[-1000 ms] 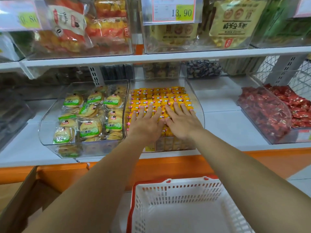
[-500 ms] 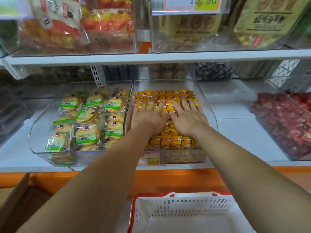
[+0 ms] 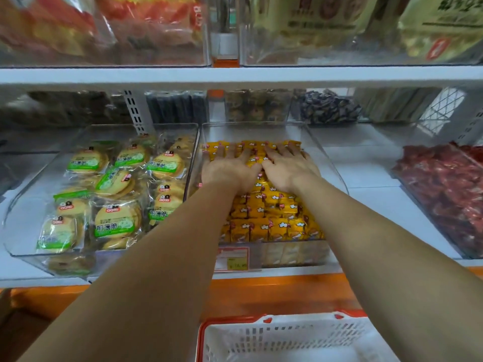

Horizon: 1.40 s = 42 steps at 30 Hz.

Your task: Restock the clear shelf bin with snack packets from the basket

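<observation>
Two hands are in use, and the head view is the only view available.

1. Hand state: my left hand [image 3: 230, 171] and right hand [image 3: 287, 171] lie flat, side by side, thumbs nearly touching. The fingers are straight and spread. Neither hand grips anything; both palms press down on the yellow snack packets [image 3: 271, 212].
2. Location of the task items: the packets fill the clear shelf bin [image 3: 329, 165] on the lower shelf, directly ahead of me. They sit in rough rows from the front wall to just past my fingertips.
3. Governing relation: the bin's long axis runs away from me, front to back. My hands cover its rear half. The white basket [image 3: 261, 318] sits below the shelf edge, close to my body and more under my right forearm, so I judge the right hand the nearer one for any return reach.
4. Judgement: restocking looks close to finished; this step appears to be levelling the stack.
5. Limits of view: the basket is cut off by the bottom edge. The part shown holds no packets. The bin's price tag [image 3: 231, 258] is too blurred to read. My palms and forearms hide the packets beneath them.
</observation>
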Motion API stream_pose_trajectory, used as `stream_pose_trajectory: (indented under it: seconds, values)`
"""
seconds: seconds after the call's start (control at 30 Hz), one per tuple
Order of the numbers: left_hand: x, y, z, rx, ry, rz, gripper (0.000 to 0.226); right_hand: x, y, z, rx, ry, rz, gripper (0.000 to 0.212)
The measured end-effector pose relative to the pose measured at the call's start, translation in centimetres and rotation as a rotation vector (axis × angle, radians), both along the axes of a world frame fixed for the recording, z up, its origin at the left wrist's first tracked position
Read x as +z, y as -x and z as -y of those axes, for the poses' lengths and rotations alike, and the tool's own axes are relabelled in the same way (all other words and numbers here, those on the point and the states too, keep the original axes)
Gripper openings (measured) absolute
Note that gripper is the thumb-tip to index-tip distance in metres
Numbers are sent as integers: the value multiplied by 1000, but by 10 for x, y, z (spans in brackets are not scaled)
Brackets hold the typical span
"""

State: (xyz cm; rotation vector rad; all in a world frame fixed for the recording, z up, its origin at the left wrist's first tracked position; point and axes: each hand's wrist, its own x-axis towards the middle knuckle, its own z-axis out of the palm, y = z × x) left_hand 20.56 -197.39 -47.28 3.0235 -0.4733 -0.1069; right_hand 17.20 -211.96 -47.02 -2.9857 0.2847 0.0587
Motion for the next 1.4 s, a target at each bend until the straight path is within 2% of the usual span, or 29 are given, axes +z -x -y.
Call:
stream_pose_trajectory:
  seconds: [0.23,0.4,0.57,0.8,0.9,1.03,1.07,1.17,1.3,1.4]
  values:
    - [16,14,-3,-35,-4,-31,65,15,12,-3,28,-55,11,60]
    - [31,61,-27,-38,229,89,63,30,77,-6,64,-279,243,57]
    - [-1,121,-39,-93,57,23,69,4,134,-20,89,-134,-1,63]
    - [-8,104,-33,-108,27,0,64,-11,108,-20,16,-38,-52,65]
    - [6,109,-33,-136,71,-8,62,-2,113,-24,16,-68,68,64]
    - [8,150,-51,-178,199,156,59,5,159,-26,119,-99,376,53]
    - [4,163,-57,-174,176,141,60,1,174,-27,161,-64,356,54]
    - [-8,179,-67,-179,-30,29,65,-12,200,-28,227,45,123,62]
    - [-3,175,-63,-210,-108,51,63,-6,191,-33,178,72,51,59]
    - [3,174,-60,-199,-138,-18,66,-2,188,-37,151,82,-10,59]
